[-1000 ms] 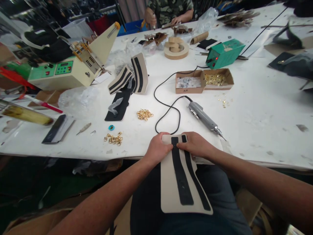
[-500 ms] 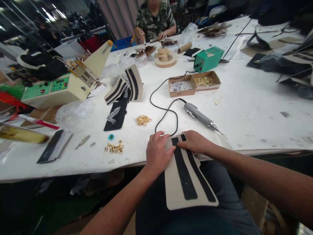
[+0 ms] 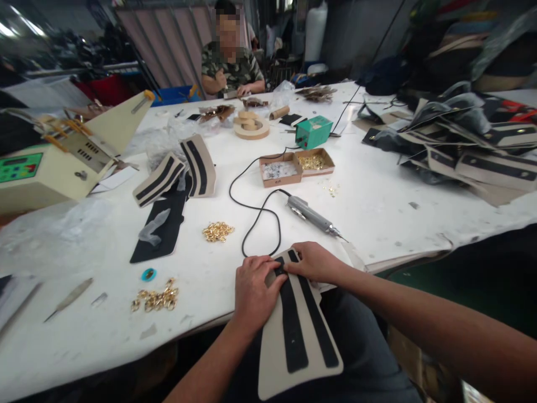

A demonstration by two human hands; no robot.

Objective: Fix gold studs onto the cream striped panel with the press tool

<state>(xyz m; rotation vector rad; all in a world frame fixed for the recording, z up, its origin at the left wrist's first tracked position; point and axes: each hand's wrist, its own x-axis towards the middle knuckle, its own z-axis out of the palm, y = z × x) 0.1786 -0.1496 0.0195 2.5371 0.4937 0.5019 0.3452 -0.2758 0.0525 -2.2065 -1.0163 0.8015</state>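
A beige panel with two black strips slopes from the table edge down over my lap. My left hand grips its upper left side, with the fingers over the top end and the thumb by the near strip. My right hand holds the upper right corner, its thumb pressing on the end of the left strip. Both thumbs are close together there; whatever lies beneath them is hidden. Just beyond my hands is a grey electric screwdriver on a black cord. A pile of gold-coloured metal pieces lies to the left.
Two cardboard trays, one with silvery bits and one with gold bits, stand by a green power box. Gold rings and an awl lie left. Stacked panels are at right. A person works opposite.
The view has swung right and up, so things on the table sit further left and lower. Both hands stay on the panel's upper end, with the thumbs slightly shifted.
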